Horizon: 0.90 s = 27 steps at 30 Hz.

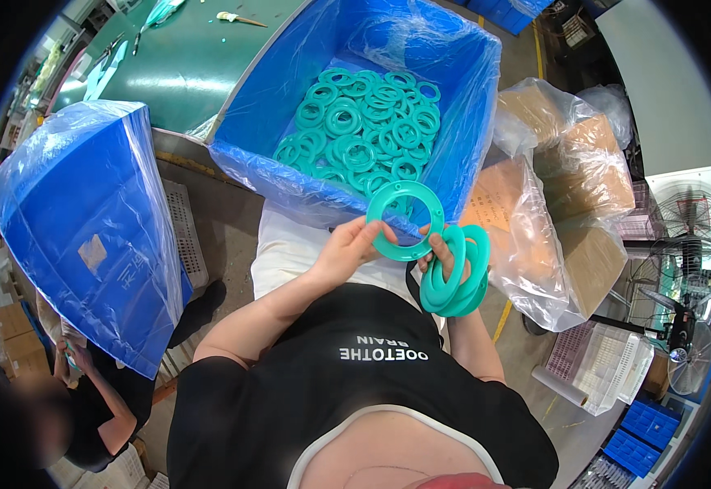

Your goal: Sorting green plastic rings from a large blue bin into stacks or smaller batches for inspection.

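My left hand (347, 249) pinches the left lower edge of a flat teal plastic ring (400, 189) with small holes along its rim. My right hand (445, 259) touches the same ring at its lower right with its fingertips. Several more teal rings (468, 300) hang in an overlapping bunch around the fingers of my right hand and partly hide it. Just beyond both hands stands a blue box (278, 98) lined with clear plastic film. Inside it lies a loose heap of similar teal rings (343, 121).
To the left, a second film-covered blue box (86, 220) stands beside a person (99, 399) whose hands hold something small. Cardboard boxes (588, 163) in clear plastic are at the right, near fans (686, 359). A green table (200, 69) with tools is at the far left.
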Available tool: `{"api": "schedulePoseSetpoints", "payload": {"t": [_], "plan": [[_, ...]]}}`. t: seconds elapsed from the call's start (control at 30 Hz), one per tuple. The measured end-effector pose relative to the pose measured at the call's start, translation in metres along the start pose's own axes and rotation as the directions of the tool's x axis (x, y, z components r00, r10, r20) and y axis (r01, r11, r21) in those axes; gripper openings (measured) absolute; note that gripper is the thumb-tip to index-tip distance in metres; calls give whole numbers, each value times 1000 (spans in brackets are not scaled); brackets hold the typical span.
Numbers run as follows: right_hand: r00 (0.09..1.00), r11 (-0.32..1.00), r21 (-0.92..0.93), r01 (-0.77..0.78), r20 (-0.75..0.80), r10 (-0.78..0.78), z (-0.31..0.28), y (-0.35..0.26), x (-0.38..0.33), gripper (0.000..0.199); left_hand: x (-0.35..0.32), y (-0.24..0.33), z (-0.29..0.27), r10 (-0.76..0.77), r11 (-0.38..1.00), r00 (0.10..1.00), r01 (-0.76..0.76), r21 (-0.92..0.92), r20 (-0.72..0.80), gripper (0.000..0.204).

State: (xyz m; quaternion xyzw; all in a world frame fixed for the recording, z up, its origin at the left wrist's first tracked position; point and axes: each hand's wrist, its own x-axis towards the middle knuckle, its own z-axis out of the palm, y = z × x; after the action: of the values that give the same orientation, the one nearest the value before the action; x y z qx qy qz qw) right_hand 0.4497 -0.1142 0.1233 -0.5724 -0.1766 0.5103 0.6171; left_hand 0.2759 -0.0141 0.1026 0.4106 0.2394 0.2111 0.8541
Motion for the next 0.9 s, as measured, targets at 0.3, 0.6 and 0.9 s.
{"api": "schedulePoseSetpoints", "payload": {"t": [0.3, 0.6, 0.9], "plan": [[983, 992, -125, -20, 179, 43, -13, -7, 2, 25, 9, 12, -6, -34, 978, 999, 34, 205, -6, 34], [989, 998, -56, 43, 144, -35, -4, 18, 4, 14, -4, -10, 8, 153, 982, 984, -162, 95, 92, 30], [988, 996, -81, -40, 146, 52, 3, 5, -4, 16, -5, 7, 1, 114, 993, 993, -115, 27, 43, 27]]}}
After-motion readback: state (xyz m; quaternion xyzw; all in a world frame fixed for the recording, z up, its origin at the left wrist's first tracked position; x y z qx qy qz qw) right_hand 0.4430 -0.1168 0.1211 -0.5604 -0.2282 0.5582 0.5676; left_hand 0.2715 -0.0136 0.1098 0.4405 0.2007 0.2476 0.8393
